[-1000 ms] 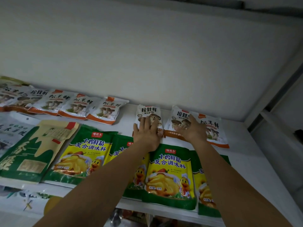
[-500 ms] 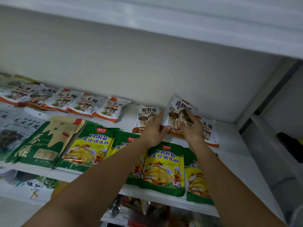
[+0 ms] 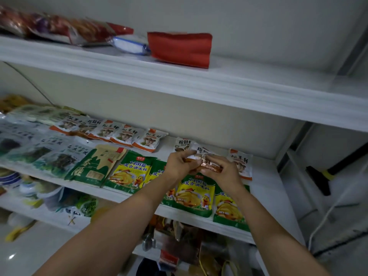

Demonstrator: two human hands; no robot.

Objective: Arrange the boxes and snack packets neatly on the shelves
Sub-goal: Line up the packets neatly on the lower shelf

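Observation:
A small white-and-orange mushroom packet [image 3: 202,154] is lifted off the middle shelf [image 3: 266,188], tilted toward me. My left hand [image 3: 179,166] grips its left end and my right hand [image 3: 221,170] grips its right end. Behind my hands another mushroom packet [image 3: 182,144] lies on the shelf, and one more [image 3: 241,162] lies to the right. A row of several matching packets [image 3: 123,134] runs along the back at the left. Green-and-yellow seasoning packets [image 3: 129,170] lie along the shelf's front edge.
The upper shelf [image 3: 179,80] holds a red bag [image 3: 179,48], a blue-and-white packet [image 3: 129,43] and reddish packets [image 3: 49,24]. Seaweed packets [image 3: 39,154] and a green tea bag [image 3: 95,164] lie at the left. Lower shelves hold mixed goods [image 3: 179,242]. A white wall stands at right.
The mushroom packet that lay flat under my right hand has been lifted and now sits gripped between both hands. My left hand left the other packet. The camera has tilted up, showing the upper shelf.

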